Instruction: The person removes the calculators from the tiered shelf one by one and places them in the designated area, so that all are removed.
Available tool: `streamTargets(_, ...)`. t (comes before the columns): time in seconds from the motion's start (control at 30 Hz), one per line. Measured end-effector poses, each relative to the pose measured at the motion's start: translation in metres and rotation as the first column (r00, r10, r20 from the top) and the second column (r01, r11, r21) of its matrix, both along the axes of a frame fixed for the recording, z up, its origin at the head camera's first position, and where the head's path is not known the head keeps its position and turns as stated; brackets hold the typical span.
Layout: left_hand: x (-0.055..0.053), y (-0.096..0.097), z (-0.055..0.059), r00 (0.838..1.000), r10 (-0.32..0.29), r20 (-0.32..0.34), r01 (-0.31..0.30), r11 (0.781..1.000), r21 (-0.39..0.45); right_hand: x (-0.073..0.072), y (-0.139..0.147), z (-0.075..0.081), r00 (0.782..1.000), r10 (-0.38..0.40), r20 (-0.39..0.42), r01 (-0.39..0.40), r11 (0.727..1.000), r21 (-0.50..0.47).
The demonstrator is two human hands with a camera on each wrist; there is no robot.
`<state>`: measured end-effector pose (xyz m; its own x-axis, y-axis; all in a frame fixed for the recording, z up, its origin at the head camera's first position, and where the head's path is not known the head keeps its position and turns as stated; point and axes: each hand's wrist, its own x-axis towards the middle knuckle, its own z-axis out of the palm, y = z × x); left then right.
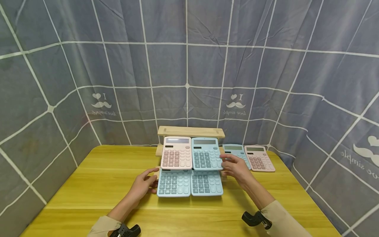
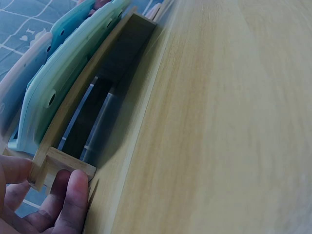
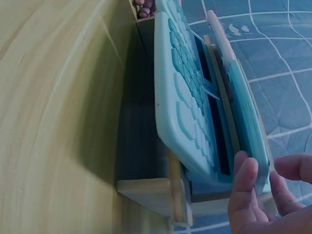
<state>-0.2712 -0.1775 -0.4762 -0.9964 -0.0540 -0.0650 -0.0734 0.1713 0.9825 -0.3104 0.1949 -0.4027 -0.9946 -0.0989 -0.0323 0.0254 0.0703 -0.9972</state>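
A pink calculator (image 1: 176, 153) and a blue calculator (image 1: 206, 154) stand side by side on the upper tier of a wooden rack (image 1: 190, 132). Two more blue calculators (image 1: 174, 183) lean on the lower tier in front. My left hand (image 1: 141, 184) grips the rack's left end, thumb and fingers around a wooden corner in the left wrist view. At the upper blue calculator's right edge, my right hand (image 1: 237, 167) touches with fairly straight fingers on either side of the corner, not closed on it. Part of the rack is hidden behind the calculators.
Right of the rack, another blue calculator (image 1: 237, 149) and a pink one (image 1: 259, 158) stand tilted back; my right hand partly covers the blue one. All rest on a yellow wood-grain table (image 1: 118, 171). A grey checked curtain (image 1: 165, 65) surrounds the back and sides.
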Motion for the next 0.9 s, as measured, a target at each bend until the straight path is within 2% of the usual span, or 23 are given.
streamTargets(0.27, -0.0006, -0.0005, 0.0008, 1.0, -0.003, 0.001, 0.003, 1.0, -0.007, 0.0003, -0.0036, -0.0026, 0.999, 0.028, 0.022, -0.027, 0.998, -0.051)
streamTargets(0.9, 0.0003, -0.0002, 0.0003, 1.0, -0.001, 0.007, 0.001, 1.0, -0.024, 0.0015, -0.0019, -0.0074, 0.996, 0.087, 0.006, -0.086, 0.989, -0.116)
